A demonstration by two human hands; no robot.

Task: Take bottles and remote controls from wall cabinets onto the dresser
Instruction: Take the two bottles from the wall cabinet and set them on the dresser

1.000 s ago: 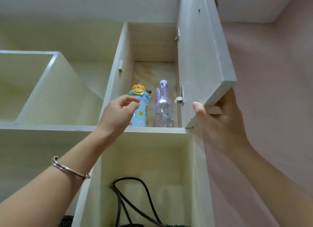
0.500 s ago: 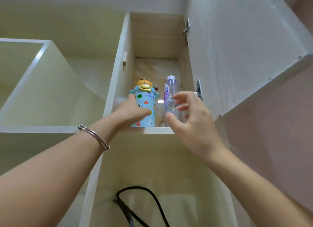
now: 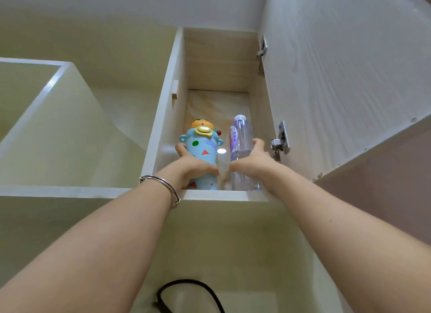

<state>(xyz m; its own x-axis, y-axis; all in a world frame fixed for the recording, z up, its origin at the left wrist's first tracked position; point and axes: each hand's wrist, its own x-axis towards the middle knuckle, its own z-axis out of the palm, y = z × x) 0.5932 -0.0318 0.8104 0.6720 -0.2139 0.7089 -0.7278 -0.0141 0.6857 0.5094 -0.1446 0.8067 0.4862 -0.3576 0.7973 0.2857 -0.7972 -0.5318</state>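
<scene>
Two-bottle grasp, wall cabinet [image 3: 168, 116].
Left hand [image 3: 194, 168] curls round blue cartoon bottle [image 3: 204, 147], right hand [image 3: 254, 163] round clear water bottle [image 3: 241, 135]; lift both upright over shelf lip [image 3: 224, 195].

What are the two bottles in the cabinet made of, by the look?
Blue cartoon bottle: opaque, smooth printed body with a glossy moulded lid, probably plastic; coated metal is possible. Clear bottle: thin transparent plastic, seen from the see-through wall, highlights and wrap label.
</scene>
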